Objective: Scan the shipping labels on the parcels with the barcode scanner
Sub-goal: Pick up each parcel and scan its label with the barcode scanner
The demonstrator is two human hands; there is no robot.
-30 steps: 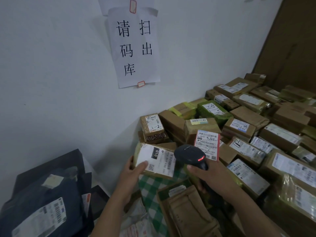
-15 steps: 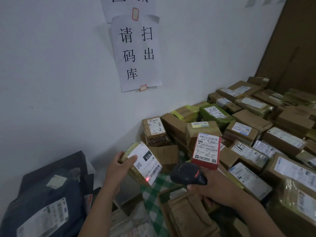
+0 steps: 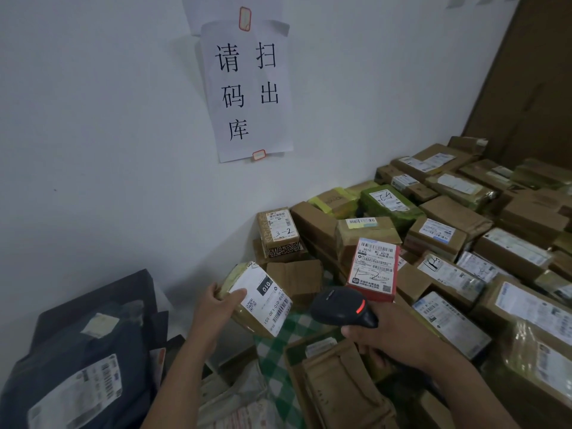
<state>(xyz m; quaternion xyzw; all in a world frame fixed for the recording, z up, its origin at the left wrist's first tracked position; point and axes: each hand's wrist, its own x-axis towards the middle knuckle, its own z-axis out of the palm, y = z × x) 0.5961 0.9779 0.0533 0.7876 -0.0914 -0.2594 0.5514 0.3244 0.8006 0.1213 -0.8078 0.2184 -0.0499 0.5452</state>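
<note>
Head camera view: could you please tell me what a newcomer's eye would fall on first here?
Probably the white paper sign with large black characters, taped high on the wall. Below it, the left hand holds a tape-wrapped brown parcel with a white label, while the right hand grips a black handheld barcode scanner. Labelled cardboard boxes crowd the right side.

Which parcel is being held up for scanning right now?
Start at the paper sign on the white wall; below it lies the parcel pile. At the pile's near left end, the left hand holds a tape-wrapped box tilted. Its white label shows a black "010" patch.
</note>
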